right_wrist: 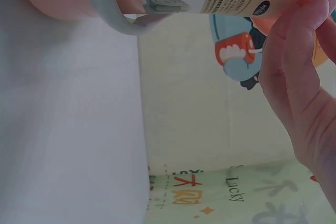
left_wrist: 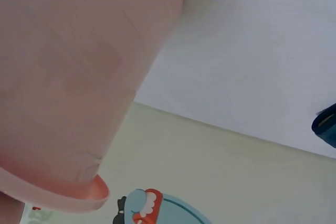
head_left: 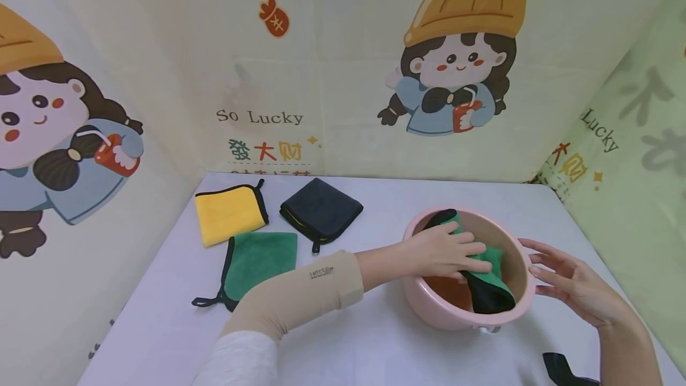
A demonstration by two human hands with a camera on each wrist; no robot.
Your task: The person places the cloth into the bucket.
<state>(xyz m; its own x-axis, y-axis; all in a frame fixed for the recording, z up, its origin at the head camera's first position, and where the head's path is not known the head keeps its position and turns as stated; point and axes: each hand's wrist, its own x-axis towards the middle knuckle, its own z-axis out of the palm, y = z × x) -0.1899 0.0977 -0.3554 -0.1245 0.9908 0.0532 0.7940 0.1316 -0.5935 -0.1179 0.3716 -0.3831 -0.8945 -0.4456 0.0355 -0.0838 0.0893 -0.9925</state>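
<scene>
My left hand (head_left: 442, 252) reaches over the near-left rim into a pink bucket (head_left: 429, 308), fingers spread and fairly straight. Under its fingers lies a green and black cloth (head_left: 490, 296), bunched inside the bucket; the hand covers its middle. At the bucket's right side, my right hand (head_left: 576, 282) touches the rim with its fingertips, fingers loosely bent. The right wrist view shows these fingertips (right_wrist: 315, 14) against the pink wall, near a grey handle (right_wrist: 107, 3) and a label (right_wrist: 236, 2). Only the bucket's outer wall (left_wrist: 79, 77) fills the left wrist view's left side.
On the white table's left lie a folded yellow cloth (head_left: 227, 216), a green cloth (head_left: 262, 261) with black edging and loop, and a folded dark cloth (head_left: 321, 210). A black strip (head_left: 563, 371) shows beside my right forearm. Printed curtains (head_left: 348, 76) stand behind the table.
</scene>
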